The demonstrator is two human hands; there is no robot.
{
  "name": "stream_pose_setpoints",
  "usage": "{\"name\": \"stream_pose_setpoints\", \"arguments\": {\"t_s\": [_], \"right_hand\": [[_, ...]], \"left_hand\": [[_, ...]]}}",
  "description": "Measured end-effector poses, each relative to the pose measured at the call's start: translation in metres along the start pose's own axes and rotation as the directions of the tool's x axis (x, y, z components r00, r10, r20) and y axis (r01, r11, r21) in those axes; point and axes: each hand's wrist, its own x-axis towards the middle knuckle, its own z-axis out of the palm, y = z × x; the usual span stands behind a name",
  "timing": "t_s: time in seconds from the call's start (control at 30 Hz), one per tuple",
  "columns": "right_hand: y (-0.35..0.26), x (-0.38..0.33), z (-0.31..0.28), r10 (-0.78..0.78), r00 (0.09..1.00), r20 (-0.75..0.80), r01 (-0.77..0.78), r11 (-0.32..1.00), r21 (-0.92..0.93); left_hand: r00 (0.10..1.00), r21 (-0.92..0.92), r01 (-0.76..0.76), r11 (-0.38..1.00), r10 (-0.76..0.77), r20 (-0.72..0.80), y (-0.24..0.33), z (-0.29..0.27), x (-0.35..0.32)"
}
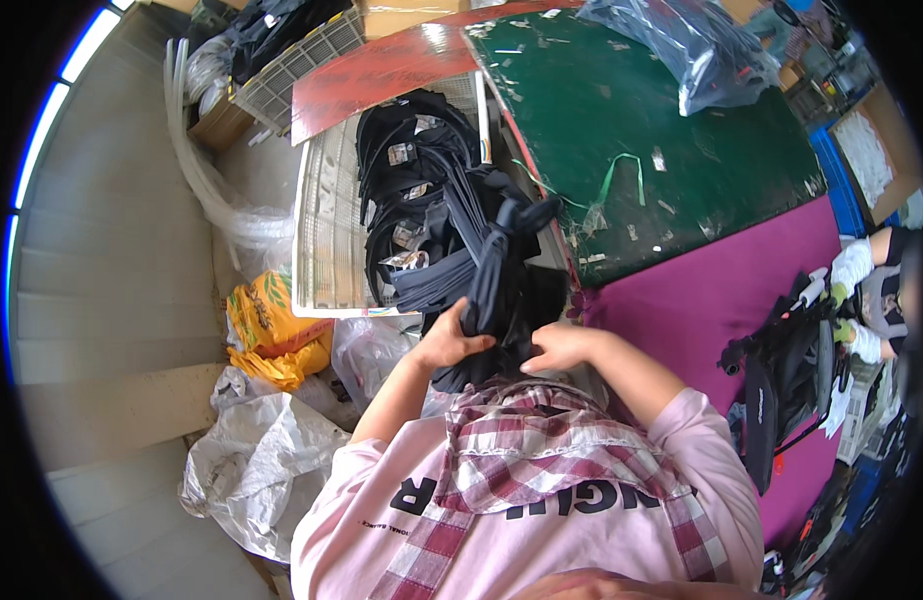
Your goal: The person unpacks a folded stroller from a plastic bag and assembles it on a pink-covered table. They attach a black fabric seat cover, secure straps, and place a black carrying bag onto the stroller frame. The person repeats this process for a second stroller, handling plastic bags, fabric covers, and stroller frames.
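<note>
Seen from above, a person in a pink sweatshirt holds a tied bundle of dark garments with both hands, near the middle of the scene. The bundle's long axis runs from the person's chest up and away, its knotted end pointing far and slightly right. The left hand grips the bundle's near end, fingers wrapped around the cloth. The right hand rests against the same end from the right — fingers curled on the fabric, though how firmly they hold cannot be told.

Beyond the bundle, a stack of dark folded garments with small tags lies in a white wire basket; their number cannot be counted. To the right stands one table with a green and a purple surface; one clear plastic bag sits at its far edge. At the far right, another person's two gloved hands work on black straps. On the floor to the left lie one yellow bag and one crumpled white sack.
</note>
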Motion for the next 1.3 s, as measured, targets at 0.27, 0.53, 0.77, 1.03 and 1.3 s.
{"name": "stream_pose_setpoints", "arguments": {"t_s": [0.27,0.53,0.77,1.03,1.3], "right_hand": [[0.025,0.043,-0.117,0.091,0.465,-0.880,0.215,0.953,0.212],[0.046,0.218,-0.011,0.577,0.565,-0.590,-0.488,0.810,0.326],[0.083,0.239,0.012,0.713,0.542,-0.445,-0.537,0.701,0.468],[0.089,0.240,-0.007,0.415,0.720,-0.556,-0.355,0.909,0.219],[-0.016,0.051,-0.147,0.262,0.358,-0.896,0.522,0.740,0.425]], "left_hand": [[0.972,0.497,-0.057,0.866,-0.066,0.227,-0.027,0.036,-0.022],[0.943,0.579,-0.221,0.785,0.019,0.334,-0.055,0.064,0.006],[0.931,0.618,-0.231,0.751,-0.013,0.364,-0.081,0.045,0.001],[0.930,0.782,-0.147,0.605,-0.184,0.317,-0.152,0.038,0.003],[0.909,0.862,-0.121,0.492,-0.295,0.296,-0.256,0.062,0.008]]}}
